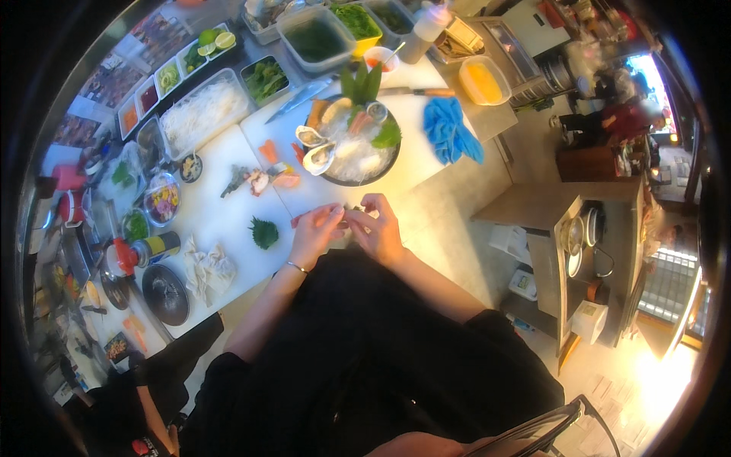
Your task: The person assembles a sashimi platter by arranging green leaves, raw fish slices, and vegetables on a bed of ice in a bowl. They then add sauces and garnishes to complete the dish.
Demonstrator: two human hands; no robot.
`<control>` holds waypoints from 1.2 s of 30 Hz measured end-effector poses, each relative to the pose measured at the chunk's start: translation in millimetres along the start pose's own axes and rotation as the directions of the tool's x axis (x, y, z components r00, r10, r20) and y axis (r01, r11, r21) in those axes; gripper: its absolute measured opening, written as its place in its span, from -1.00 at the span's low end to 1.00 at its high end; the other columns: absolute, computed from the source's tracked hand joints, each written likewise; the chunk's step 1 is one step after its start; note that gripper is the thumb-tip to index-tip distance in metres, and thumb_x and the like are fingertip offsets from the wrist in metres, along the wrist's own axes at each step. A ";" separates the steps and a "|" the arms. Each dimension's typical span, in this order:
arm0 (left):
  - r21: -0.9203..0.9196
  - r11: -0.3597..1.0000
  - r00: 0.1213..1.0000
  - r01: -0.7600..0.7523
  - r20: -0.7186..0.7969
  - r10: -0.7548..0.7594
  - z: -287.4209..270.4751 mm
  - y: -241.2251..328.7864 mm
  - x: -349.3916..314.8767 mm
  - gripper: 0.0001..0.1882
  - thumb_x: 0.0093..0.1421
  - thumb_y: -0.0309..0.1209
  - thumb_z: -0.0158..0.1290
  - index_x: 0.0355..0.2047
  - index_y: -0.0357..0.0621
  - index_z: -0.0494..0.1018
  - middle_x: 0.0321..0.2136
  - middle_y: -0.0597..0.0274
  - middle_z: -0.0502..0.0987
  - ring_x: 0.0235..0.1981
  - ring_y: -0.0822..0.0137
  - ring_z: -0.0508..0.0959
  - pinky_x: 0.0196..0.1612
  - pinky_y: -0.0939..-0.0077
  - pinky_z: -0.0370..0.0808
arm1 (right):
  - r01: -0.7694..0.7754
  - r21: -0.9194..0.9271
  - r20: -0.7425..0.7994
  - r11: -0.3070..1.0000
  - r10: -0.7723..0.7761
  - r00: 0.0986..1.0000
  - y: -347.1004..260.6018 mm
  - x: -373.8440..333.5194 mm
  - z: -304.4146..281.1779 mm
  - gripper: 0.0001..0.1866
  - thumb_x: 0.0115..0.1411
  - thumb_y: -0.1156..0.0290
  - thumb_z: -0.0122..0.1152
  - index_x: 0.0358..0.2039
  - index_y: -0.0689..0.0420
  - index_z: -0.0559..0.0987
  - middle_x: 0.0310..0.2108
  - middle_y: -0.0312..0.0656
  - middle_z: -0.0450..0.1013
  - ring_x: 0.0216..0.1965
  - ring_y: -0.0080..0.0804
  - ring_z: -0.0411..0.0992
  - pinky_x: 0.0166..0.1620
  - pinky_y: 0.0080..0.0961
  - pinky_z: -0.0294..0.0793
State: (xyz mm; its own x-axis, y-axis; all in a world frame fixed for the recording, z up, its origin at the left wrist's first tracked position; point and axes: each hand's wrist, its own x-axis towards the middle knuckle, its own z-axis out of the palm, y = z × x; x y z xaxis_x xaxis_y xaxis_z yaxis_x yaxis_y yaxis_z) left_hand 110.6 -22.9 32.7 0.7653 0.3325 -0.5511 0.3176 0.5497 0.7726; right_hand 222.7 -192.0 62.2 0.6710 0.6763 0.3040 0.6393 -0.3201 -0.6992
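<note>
My left hand (314,234) and my right hand (379,233) meet at the near edge of the white cutting board (221,164). Their fingertips pinch a small greenish-brown piece (350,207), mostly covered by the fingers and too small to name. Just beyond stands a dark bowl of ice (355,163), dressed with oysters (318,158), tall green leaves (361,82) and slices of seafood. A green shiso leaf (263,233) lies flat left of my left hand. Pieces of seafood (257,180) and orange slices (268,151) rest between the leaf and the bowl.
A knife with a wooden handle (420,91) lies behind the bowl, beside a blue cloth (451,131). Tubs of shredded white garnish (204,110) and greens line the far side. A gas torch (152,250), dark plate (165,294) and white cloth (209,271) sit left. A co-worker's arm (154,417) shows lower left.
</note>
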 end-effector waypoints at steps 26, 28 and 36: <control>0.945 0.093 0.653 -0.314 0.144 0.743 65.8 99.0 90.8 0.12 0.04 -0.48 0.47 0.60 -0.09 0.19 0.08 0.28 0.68 0.17 0.01 0.47 0.24 -0.07 0.30 | -0.076 -0.009 0.082 0.997 0.077 0.994 61.7 145.2 -5.0 -0.42 0.12 0.53 0.40 0.15 -0.02 0.42 -0.07 -0.06 0.70 -0.24 0.20 0.70 -0.23 0.12 0.69; 0.950 0.102 0.680 -0.296 0.134 0.721 62.4 96.2 94.7 0.10 0.05 -0.49 0.46 0.59 -0.09 0.20 0.07 0.28 0.70 0.15 0.01 0.48 0.22 -0.06 0.28 | -0.054 -0.030 0.083 0.998 0.056 0.995 62.1 144.9 0.4 -0.41 0.13 0.52 0.40 0.17 -0.02 0.41 -0.07 -0.03 0.72 -0.30 0.22 0.70 -0.27 0.13 0.68; 0.951 0.106 0.601 -0.291 0.096 0.794 57.4 60.6 101.9 -0.05 0.08 -0.51 0.42 0.51 -0.07 0.33 0.01 0.25 0.73 0.06 0.00 0.52 0.17 -0.04 0.31 | 0.056 0.056 -0.010 0.997 -0.056 0.998 66.2 140.2 6.6 -0.42 0.17 0.51 0.37 0.19 -0.12 0.44 -0.21 -0.07 0.74 -0.34 0.21 0.70 -0.31 0.11 0.67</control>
State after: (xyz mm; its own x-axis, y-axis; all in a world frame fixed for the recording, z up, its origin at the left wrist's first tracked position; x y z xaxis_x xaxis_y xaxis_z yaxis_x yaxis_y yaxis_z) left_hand 240.0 0.4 41.3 0.7654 0.5627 0.3122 0.3431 -0.7673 0.5419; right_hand 356.7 -113.9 54.2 0.6381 0.6862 0.3492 0.6542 -0.2441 -0.7158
